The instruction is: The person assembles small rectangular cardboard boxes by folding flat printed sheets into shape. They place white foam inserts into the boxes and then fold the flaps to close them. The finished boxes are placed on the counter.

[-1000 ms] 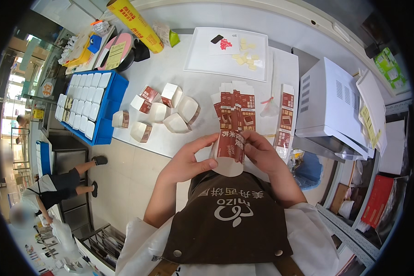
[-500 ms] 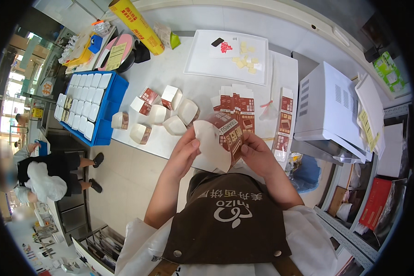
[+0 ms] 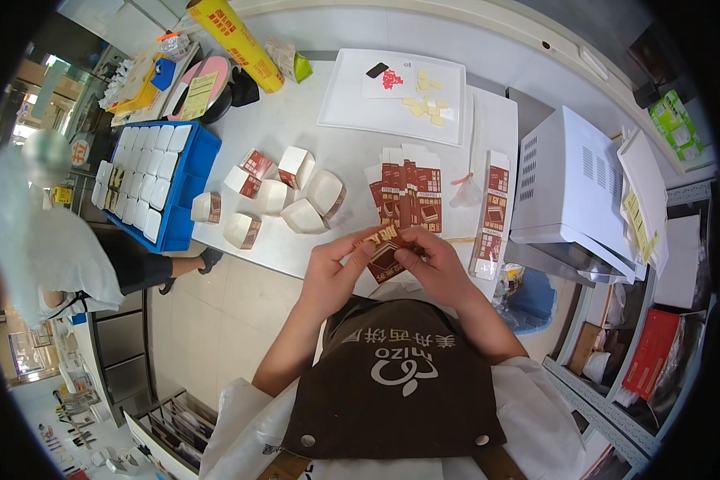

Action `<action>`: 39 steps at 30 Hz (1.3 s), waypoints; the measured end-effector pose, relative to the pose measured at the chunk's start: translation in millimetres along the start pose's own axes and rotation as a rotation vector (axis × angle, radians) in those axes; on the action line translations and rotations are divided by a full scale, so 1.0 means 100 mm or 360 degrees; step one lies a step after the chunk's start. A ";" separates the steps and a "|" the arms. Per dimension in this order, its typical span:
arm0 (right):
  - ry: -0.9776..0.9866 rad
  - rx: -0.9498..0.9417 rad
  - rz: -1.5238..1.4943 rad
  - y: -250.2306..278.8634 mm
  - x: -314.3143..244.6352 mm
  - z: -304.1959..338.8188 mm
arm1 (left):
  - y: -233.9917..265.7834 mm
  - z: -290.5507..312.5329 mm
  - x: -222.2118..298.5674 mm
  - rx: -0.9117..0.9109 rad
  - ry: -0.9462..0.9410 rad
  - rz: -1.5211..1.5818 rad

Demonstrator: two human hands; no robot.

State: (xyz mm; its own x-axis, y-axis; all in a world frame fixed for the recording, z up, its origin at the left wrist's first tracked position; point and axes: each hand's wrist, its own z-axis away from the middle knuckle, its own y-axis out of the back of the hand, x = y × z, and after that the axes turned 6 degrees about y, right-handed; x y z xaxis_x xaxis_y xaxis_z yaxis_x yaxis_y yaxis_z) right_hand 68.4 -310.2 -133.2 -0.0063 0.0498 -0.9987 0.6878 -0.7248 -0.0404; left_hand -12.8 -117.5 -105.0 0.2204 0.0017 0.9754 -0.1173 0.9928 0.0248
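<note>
A brown printed cardboard box [image 3: 386, 262] is held in front of my apron, its printed side up. My left hand [image 3: 338, 266] grips its left edge, thumb on top. My right hand [image 3: 430, 264] pinches its right side with the thumb pressed on the printed face. Fingers beneath it are hidden. Just beyond my hands lies a pile of flat brown-and-white cardboard blanks [image 3: 408, 188]. To the left on the table stand several opened-out boxes [image 3: 274, 197], white inside and brown printed outside.
A blue crate [image 3: 186, 204] of white lidded containers [image 3: 154, 188] stands at the left. A white tray [image 3: 336, 104] with yellowish pieces lies at the back. A long stack of cardboard strips [image 3: 494, 208] sits near a white appliance [image 3: 572, 184]. Another person [image 3: 64, 248] stands at the far left.
The box has been turned and drawn in smaller between my hands; its white inside no longer shows. Both hands have come closer together. The other person has come nearer to the crate.
</note>
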 end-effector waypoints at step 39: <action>-0.0345 0.0222 -0.0831 -0.58 0.55 -1.07 | 2.38 0.73 -1.40 0.1762 0.0569 -0.1434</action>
State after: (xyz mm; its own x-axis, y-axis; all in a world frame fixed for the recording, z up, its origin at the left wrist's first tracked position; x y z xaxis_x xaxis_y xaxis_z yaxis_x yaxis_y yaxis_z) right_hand 106.0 -191.8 -183.0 -0.4775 0.2939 -0.8280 0.4514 -0.7264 -0.5182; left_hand -141.9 109.9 -219.8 0.8223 -0.3619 0.4392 -0.4424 0.0788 0.8933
